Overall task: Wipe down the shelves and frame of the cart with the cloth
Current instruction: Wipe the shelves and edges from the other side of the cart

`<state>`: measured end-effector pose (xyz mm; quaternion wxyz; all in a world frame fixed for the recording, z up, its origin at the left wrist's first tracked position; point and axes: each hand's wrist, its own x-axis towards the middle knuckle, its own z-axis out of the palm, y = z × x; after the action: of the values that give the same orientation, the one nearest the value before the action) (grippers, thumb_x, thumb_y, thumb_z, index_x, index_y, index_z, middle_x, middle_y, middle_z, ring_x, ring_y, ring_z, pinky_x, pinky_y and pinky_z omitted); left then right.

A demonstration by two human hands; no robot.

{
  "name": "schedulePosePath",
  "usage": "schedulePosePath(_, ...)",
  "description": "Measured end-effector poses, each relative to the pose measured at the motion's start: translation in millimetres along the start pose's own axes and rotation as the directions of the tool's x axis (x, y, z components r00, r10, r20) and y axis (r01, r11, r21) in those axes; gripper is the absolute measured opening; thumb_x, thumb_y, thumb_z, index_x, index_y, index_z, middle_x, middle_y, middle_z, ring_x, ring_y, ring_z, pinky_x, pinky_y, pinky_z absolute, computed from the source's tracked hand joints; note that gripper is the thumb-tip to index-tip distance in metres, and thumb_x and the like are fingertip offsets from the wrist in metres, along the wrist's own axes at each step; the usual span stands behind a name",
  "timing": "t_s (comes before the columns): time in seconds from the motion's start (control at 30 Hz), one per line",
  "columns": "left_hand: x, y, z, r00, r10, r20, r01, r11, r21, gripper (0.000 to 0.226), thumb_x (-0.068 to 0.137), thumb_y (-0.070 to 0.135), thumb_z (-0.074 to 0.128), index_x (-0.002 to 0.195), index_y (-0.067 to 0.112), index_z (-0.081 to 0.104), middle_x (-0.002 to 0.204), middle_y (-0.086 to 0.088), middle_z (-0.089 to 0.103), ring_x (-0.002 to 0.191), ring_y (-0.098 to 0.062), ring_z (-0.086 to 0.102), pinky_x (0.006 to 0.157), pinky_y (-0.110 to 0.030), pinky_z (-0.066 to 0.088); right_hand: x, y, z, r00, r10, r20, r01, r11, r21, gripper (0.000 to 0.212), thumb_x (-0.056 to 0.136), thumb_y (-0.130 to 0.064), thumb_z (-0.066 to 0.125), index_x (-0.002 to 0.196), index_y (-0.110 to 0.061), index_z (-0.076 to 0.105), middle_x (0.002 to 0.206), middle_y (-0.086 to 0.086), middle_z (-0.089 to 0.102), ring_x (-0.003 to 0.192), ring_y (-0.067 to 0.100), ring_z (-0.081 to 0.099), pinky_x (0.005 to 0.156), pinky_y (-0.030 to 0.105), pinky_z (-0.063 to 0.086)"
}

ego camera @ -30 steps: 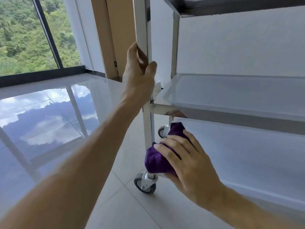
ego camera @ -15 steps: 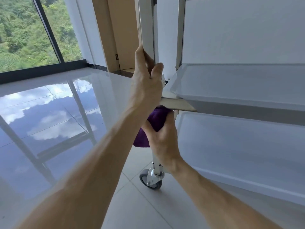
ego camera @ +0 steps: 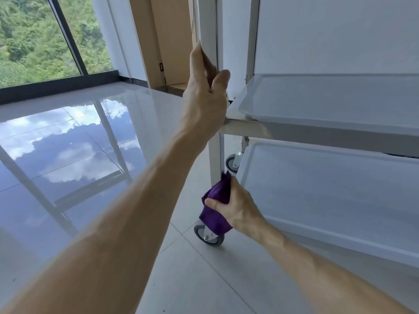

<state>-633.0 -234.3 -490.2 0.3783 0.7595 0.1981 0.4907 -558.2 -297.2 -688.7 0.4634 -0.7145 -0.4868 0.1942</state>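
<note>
Right grip: your right hand [ego camera: 235, 209] is closed round the purple cloth [ego camera: 215, 207], pressing it against the lower part of the cart's near corner post [ego camera: 216, 159], just above the front caster [ego camera: 209, 234].
Left grip: your left hand [ego camera: 204, 96] is wrapped round the same post higher up, thumb on one face and fingers behind, steadying the cart at the level of the middle shelf [ego camera: 328, 98].
What changed: half a second ago the cloth was up under the corner of the middle shelf, right below your left hand; it has now run down the post to near the bottom shelf [ego camera: 328, 196]. A second ago it was low as well, so you look to be stroking the post up and down.
Meaning for the task: the lower leg of this post is probably close to done; the length under and above your left hand seems unwiped.
Next: likely shift the left hand, then take the cloth up the post or onto a shelf rim.
Surroundings: glossy tiled floor [ego camera: 79, 155], with a large window [ego camera: 38, 37] beyond.
</note>
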Motion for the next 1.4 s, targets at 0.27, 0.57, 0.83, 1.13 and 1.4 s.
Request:
schedulePosePath(0.27, 3.9, -7.5, 1.4, 0.999, 0.046, -0.027, -0.045, 0.998, 0.041, 0.046, 0.102, 0.014, 0.045, 0.145, 0.013, 0.028, 0.078, 0.006, 0.039, 0.057, -0.003, 0.04, 0.058, -0.017, 0.04, 27.4, -73.4, -31.1, 0.938, -0.216, -0.27, 0.274, 0.941, 0.198, 0.049, 0.079, -0.05, 0.077, 0.118, -0.034, 0.052, 0.112, -0.019, 0.063, 0.103, -0.007, 0.057, 0.084, 0.002, 0.042)
schedulePosePath(0.57, 1.1, -7.8, 2.9, 0.998, 0.041, -0.057, -0.039, 0.998, 0.04, 0.051, 0.102, 0.016, 0.045, 0.149, 0.02, 0.025, 0.101, -0.015, 0.058, 0.083, -0.015, 0.058, 0.067, -0.013, 0.051, 3.6, -11.6, -3.6, 0.999, -0.009, 0.054, 0.012, 0.999, -0.046, 0.077, 0.082, -0.037, 0.079, 0.141, -0.015, 0.033, 0.133, 0.001, 0.052, 0.123, 0.018, 0.05, 0.106, 0.039, 0.044)
schedulePosePath(0.83, -23.0, -35.4, 8.2, 0.986, -0.144, 0.079, 0.146, 0.989, -0.011, 0.014, 0.101, 0.032, 0.051, 0.103, 0.022, 0.041, 0.104, -0.017, 0.067, 0.095, -0.022, 0.07, 0.084, -0.042, 0.055, 2.5, -2.1, -60.5, 0.975, -0.033, 0.218, 0.101, 0.945, -0.31, 0.042, 0.087, -0.034, 0.073, 0.112, -0.022, 0.042, 0.107, -0.005, 0.052, 0.097, 0.019, 0.052, 0.087, 0.036, 0.047)
schedulePosePath(1.13, -42.6, -53.1, 30.1, 0.988, -0.149, -0.042, 0.148, 0.988, -0.034, 0.021, 0.105, 0.046, 0.032, 0.096, 0.027, 0.035, 0.1, -0.008, 0.055, 0.083, -0.013, 0.061, 0.072, -0.037, 0.059, -26.6, 37.2, -25.2, 0.942, 0.129, 0.311, 0.196, 0.541, -0.818, 0.092, 0.083, -0.063, 0.063, 0.152, -0.026, 0.015, 0.161, 0.013, 0.011, 0.15, 0.038, 0.0, 0.12, 0.059, 0.008)
schedulePosePath(1.4, -43.1, -51.5, 37.1, 0.981, -0.134, -0.139, 0.135, 0.991, -0.002, 0.015, 0.102, 0.048, 0.03, 0.093, 0.037, 0.034, 0.092, -0.016, 0.049, 0.088, -0.034, 0.057, 0.08, -0.06, 0.052, -16.2, 34.5, 2.0, 0.982, 0.007, 0.188, 0.167, 0.429, -0.888, 0.08, 0.089, -0.05, 0.061, 0.148, -0.013, 0.022, 0.155, 0.025, 0.023, 0.146, 0.047, 0.012, 0.119, 0.062, 0.005)
